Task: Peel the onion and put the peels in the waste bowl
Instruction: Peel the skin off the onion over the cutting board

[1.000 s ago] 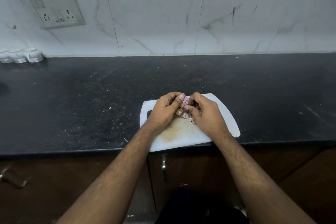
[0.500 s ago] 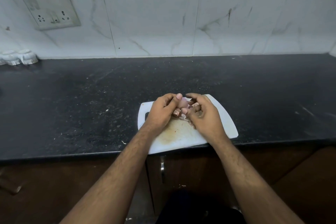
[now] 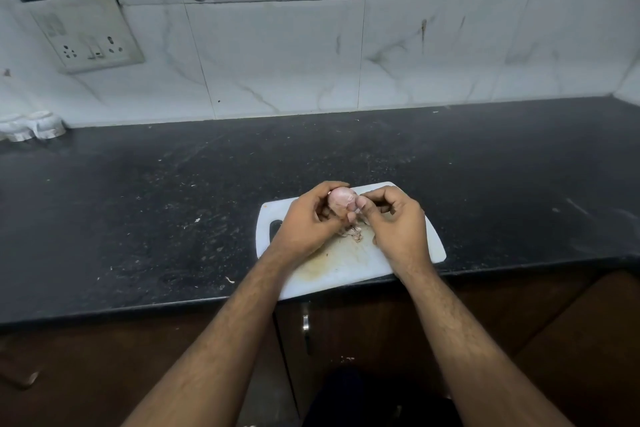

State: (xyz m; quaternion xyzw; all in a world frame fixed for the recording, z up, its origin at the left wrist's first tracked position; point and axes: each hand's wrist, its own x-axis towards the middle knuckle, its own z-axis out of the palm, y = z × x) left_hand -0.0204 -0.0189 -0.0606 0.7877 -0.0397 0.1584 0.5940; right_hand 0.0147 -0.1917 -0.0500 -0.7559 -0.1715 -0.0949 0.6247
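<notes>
A small pale pink onion (image 3: 341,199) is held above the white cutting board (image 3: 429,246). My left hand (image 3: 308,222) grips it from the left with curled fingers. My right hand (image 3: 394,222) pinches at the onion's lower right side with thumb and fingertips. A few loose peel scraps (image 3: 353,234) lie on the board just under my hands. No waste bowl is in view.
The board sits at the front edge of a black stone counter (image 3: 173,211) speckled with crumbs. A tiled wall with a switch-and-socket plate (image 3: 86,35) stands behind. Small white containers (image 3: 34,125) sit at the far left. Brown cabinet doors with a metal handle (image 3: 305,322) are below.
The onion has turned in my hands and its bare pale top now shows. The camera view has shifted slightly; both hands stay over the board.
</notes>
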